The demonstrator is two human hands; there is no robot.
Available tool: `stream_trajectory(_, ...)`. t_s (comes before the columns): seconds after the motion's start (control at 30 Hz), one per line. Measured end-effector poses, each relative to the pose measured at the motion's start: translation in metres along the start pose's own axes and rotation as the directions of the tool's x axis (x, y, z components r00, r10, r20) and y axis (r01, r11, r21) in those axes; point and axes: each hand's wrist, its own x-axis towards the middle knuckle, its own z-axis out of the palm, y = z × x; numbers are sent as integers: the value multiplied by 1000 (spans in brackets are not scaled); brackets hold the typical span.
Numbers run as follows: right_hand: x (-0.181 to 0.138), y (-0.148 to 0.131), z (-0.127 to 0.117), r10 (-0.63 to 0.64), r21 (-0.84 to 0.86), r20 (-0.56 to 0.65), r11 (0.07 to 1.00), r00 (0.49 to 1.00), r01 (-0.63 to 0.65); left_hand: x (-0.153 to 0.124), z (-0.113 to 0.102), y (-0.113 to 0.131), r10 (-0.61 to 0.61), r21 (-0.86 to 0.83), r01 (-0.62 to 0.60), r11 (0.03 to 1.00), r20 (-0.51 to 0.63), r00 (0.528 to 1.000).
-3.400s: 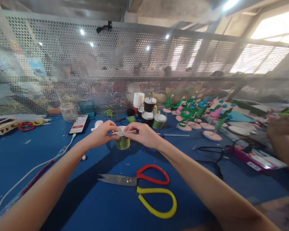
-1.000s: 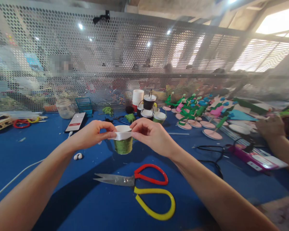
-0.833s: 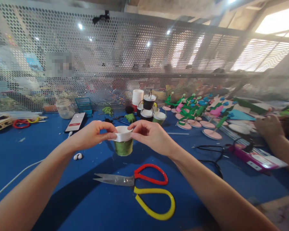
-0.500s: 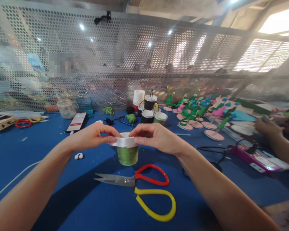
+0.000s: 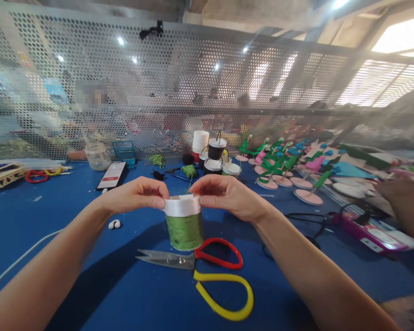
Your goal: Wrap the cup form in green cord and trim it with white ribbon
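Green cup (image 5: 185, 233) is nearer the scissors (image 5: 189, 262) than half a second ago, just behind them on or slightly over the blue desk (image 5: 141, 303) (honestly can't tell if the bottom touches down). Left hand (image 5: 140, 195) is pinched on the left side of the white band (image 5: 182, 207) along its rim, and the right hand (image 5: 231, 196) is clamped on the other side.

A perforated metal screen (image 5: 179, 73) is standing behind the blue tabletop (image 5: 124, 294), while ceiling lamps (image 5: 340, 3) are glowing overhead and bright slatted windows (image 5: 376, 82) are letting in daylight at the right.
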Motion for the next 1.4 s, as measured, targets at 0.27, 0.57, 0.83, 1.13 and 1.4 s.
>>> stream_trajectory(0.27, 3, 3, 5, -161, -357, -281, 933, 946, 53, -1, -3, 5, 68, 103, -57, 993, -105, 992)
stream_trajectory(0.57, 6, 17, 21, -306, -546, -421, 837, 854, 31, 12, 16, -7, 231, 383, -56, 922, -429, 873)
stream_trajectory(0.83, 14, 44, 33, -231, -384, -500, 923, 835, 25, 20, 43, -12, 288, 475, -16, 880, -506, 813)
stream_trajectory(1.13, 17, 42, 20, -118, -178, -506, 984, 855, 30, 20, 48, -10, 172, 244, -50, 968, -513, 841)
stream_trajectory(1.4, 15, 39, 8, 18, 95, -407, 995, 913, 22, 17, 27, -6, -9, -50, -17, 999, -472, 882)
